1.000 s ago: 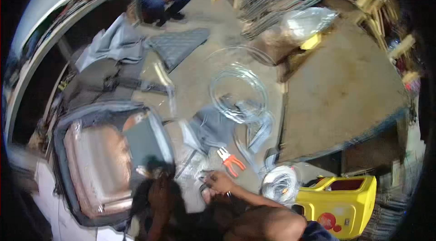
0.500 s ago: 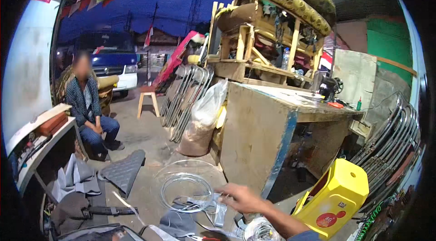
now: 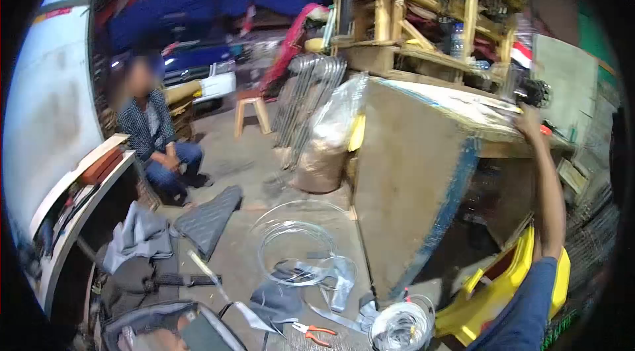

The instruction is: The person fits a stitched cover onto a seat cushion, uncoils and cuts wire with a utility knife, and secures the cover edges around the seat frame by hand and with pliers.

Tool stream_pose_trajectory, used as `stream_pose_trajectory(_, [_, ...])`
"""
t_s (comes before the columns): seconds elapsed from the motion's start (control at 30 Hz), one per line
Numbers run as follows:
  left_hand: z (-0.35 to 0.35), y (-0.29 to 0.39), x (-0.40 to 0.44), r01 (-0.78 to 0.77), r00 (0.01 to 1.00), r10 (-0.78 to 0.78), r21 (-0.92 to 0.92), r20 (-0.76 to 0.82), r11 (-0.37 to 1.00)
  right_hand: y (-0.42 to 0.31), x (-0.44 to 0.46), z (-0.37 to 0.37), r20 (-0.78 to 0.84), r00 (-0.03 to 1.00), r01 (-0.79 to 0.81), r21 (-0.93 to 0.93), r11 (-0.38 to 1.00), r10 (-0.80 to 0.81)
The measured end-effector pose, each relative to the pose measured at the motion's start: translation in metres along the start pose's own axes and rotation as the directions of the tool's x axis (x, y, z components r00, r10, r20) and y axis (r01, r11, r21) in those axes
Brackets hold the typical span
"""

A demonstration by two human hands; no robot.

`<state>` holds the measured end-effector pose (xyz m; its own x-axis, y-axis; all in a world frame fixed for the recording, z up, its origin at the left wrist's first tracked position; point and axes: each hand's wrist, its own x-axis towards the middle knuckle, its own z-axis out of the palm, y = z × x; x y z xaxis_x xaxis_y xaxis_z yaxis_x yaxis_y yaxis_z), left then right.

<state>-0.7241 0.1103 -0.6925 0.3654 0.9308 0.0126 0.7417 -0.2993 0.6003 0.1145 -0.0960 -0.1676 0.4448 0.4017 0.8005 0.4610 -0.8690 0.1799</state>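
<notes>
My right hand (image 3: 529,124) reaches out at arm's length to the bench top (image 3: 456,101), close to the dark sewing machine (image 3: 533,93). Its fingers are smeared by motion, so I cannot make out whether they grip anything. At the lower left, a skin-coloured patch lies by the grey padded cover (image 3: 126,324); it may be part of my left hand, but no fingers can be told apart. On the floor before me lie orange-handled pliers (image 3: 313,334), a coil of wire (image 3: 401,328), a wide wire loop (image 3: 297,253) and grey fabric pieces (image 3: 276,299).
A yellow plastic stool (image 3: 456,318) lies tipped below my right arm. The bench's wooden side panel (image 3: 403,179) rises ahead. A seated person (image 3: 155,132) is at the left, behind a shelf (image 3: 86,209). A filled plastic sack (image 3: 327,152) and folded metal chair frames (image 3: 301,106) stand beyond.
My right hand has gone from low over the wire loop up and right to the bench top. The view has shifted, bringing the pliers and wire coil more fully into sight.
</notes>
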Motion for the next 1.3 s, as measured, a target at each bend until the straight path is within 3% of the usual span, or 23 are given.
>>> stream_pose_trajectory(0.03, [0.003, -0.001, 0.005, 0.019, 1.0, -0.019, 0.026, -0.008, 0.999, 0.024, 0.022, 0.027, 0.266, 0.936, -0.261, 0.075, 0.962, 0.233])
stream_pose_trajectory(0.1, [0.008, -0.005, 0.015, 0.049, 0.999, -0.048, 0.063, -0.019, 0.997, 0.078, 0.047, 0.081, 0.289, 0.943, -0.176, 0.012, 0.984, 0.165])
stream_pose_trajectory(0.13, [0.011, -0.005, 0.014, 0.068, 0.997, -0.067, 0.079, -0.024, 0.995, 0.09, 0.044, 0.083, 0.301, 0.945, -0.179, 0.149, 0.973, 0.128])
stream_pose_trajectory(0.17, [0.013, -0.005, 0.015, 0.086, 0.996, -0.083, 0.094, -0.03, 0.992, 0.121, 0.062, 0.115, 0.277, 0.958, -0.073, 0.004, 0.997, 0.069])
stream_pose_trajectory(0.2, [0.014, -0.006, 0.016, 0.1, 0.995, -0.097, 0.103, -0.035, 0.99, 0.128, 0.068, 0.118, 0.377, 0.91, -0.192, 0.016, 0.981, 0.172])
stream_pose_trajectory(0.27, [0.017, -0.008, 0.015, 0.129, 0.991, -0.123, 0.123, -0.054, 0.984, 0.137, 0.072, 0.126, 0.427, 0.877, -0.238, -0.009, 0.971, 0.219])
stream_pose_trajectory(0.6, [0.023, -0.018, -0.007, 0.203, 0.975, -0.186, 0.156, -0.121, 0.967, 0.098, 0.072, 0.125, 0.338, 0.922, -0.213, 0.03, 0.977, 0.19])
stream_pose_trajectory(0.73, [0.025, -0.023, -0.014, 0.209, 0.971, -0.188, 0.146, -0.146, 0.967, 0.035, 0.043, 0.099, 0.214, 0.972, -0.143, 0.199, 0.97, 0.099])
stream_pose_trajectory(0.83, [0.025, -0.026, -0.02, 0.218, 0.967, -0.195, 0.138, -0.164, 0.966, -0.051, -0.006, 0.057, 0.068, 0.997, -0.002, 0.416, 0.909, -0.029])
stream_pose_trajectory(1.0, [0.025, -0.028, -0.027, 0.232, 0.961, -0.204, 0.139, -0.186, 0.963, -0.235, -0.131, -0.04, -0.091, 0.938, 0.278, 0.777, 0.566, -0.335])
stream_pose_trajectory(1.1, [0.028, -0.031, -0.033, 0.252, 0.957, -0.222, 0.156, -0.189, 0.955, -0.312, -0.202, -0.081, -0.141, 0.834, 0.33, 0.902, 0.278, -0.534])
stream_pose_trajectory(1.2, [0.03, -0.035, -0.043, 0.263, 0.954, -0.227, 0.18, -0.199, 0.948, -0.364, -0.266, -0.101, -0.181, 0.701, 0.247, 0.969, -0.003, -0.689])
stream_pose_trajectory(1.3, [0.031, -0.037, -0.056, 0.256, 0.953, -0.216, 0.189, -0.211, 0.948, -0.393, -0.333, -0.116, -0.206, 0.547, 0.059, 0.976, -0.208, -0.811])
